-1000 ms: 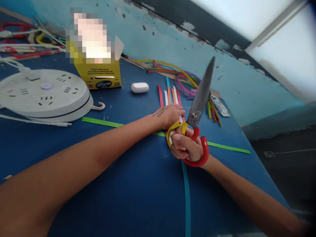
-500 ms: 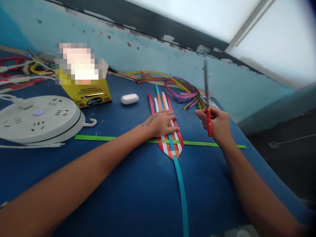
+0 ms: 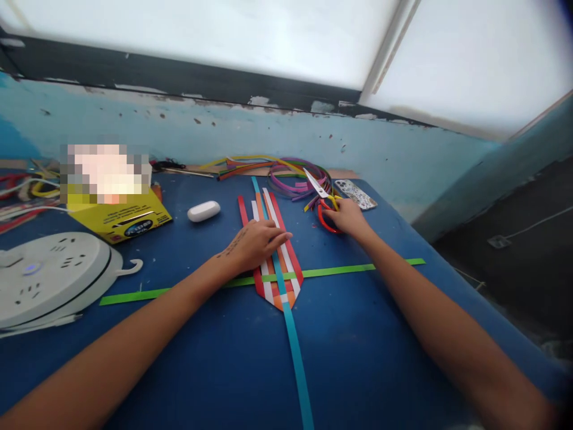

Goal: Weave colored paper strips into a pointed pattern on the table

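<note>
- Across the blue desk (image 3: 215, 370), roughly midway, lies a partly woven piece (image 3: 289, 269) of red, white and orange paper strips, loose ends toward the wall (image 3: 224, 128), folded point toward the person.
- Palm down on that piece rests the left hand (image 3: 257, 245), unclenched.
- Farther off to the right, the right hand (image 3: 351, 216) has its fingers at the red and yellow handles of the scissors (image 3: 321, 191); from where I stand I cannot tell how firmly they are gripped. The blades point away toward the wall.
- Just beyond the scissors sits a coil of strips (image 3: 301, 186), mostly purple; a phone (image 3: 358, 194) in a speckled case lies beside the right hand.
- Crosswise through the woven piece goes a green strip (image 3: 331, 272), sticking out on both sides and passing below both forearms.
- Down the middle runs a blue strip (image 3: 293, 340), its tail trailing toward the person.
- Left of the weave are a small white case (image 3: 203, 211), a yellow box (image 3: 123, 218) and a round white socket reel (image 3: 54, 280).
</note>
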{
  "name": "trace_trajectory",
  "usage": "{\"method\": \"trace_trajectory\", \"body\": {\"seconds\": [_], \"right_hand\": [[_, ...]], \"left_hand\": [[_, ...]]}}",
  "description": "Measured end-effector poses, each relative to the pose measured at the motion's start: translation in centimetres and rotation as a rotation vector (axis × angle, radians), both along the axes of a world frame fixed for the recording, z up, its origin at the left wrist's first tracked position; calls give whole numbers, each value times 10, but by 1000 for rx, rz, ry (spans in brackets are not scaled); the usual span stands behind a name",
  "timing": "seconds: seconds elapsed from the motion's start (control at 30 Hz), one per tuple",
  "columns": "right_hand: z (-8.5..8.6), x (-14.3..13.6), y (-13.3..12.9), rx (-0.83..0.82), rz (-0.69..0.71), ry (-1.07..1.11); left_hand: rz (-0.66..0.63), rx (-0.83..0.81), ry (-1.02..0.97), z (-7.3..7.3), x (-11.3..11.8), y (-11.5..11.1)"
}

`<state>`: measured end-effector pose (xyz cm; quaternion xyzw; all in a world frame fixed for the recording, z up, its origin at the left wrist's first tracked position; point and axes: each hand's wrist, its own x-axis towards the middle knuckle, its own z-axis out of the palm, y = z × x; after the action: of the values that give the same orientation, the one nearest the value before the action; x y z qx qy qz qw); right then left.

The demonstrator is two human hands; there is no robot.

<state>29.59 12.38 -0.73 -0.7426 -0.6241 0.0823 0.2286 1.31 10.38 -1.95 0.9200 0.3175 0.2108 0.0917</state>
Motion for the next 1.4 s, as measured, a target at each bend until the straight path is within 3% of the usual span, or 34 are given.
{"method": "trace_trajectory", "body": {"seconds": [0.1,0.27,0.33,0.43,0.53,0.67,0.87,1.2,1.4], "right_hand": [[5,-4,-2,49,23,-6],[23,-11,-33,229,103,31],[25,-21,-54,377,349,153],[20,-38,-87,321,800,273],[13,-49,-108,178,973,269],[4,-49,-110,-10,1005,255],[-3,-49,-108,-22,920,246],[-3,-49,-122,-38,842,178],[0,-53,-126,-86,749,186]], "left_hand": [[-40,-161,-77,15,-2,-1],[85,-67,-221,49,-16,-20],[172,-61,-258,57,-27,-32],[285,-138,-143,59,-47,-53],[315,-283,-14,50,-60,-72],[290,-390,69,36,-62,-84],[327,-416,89,24,-65,-84],[228,-379,82,23,-59,-102],[311,-205,90,12,-55,-109]]}}
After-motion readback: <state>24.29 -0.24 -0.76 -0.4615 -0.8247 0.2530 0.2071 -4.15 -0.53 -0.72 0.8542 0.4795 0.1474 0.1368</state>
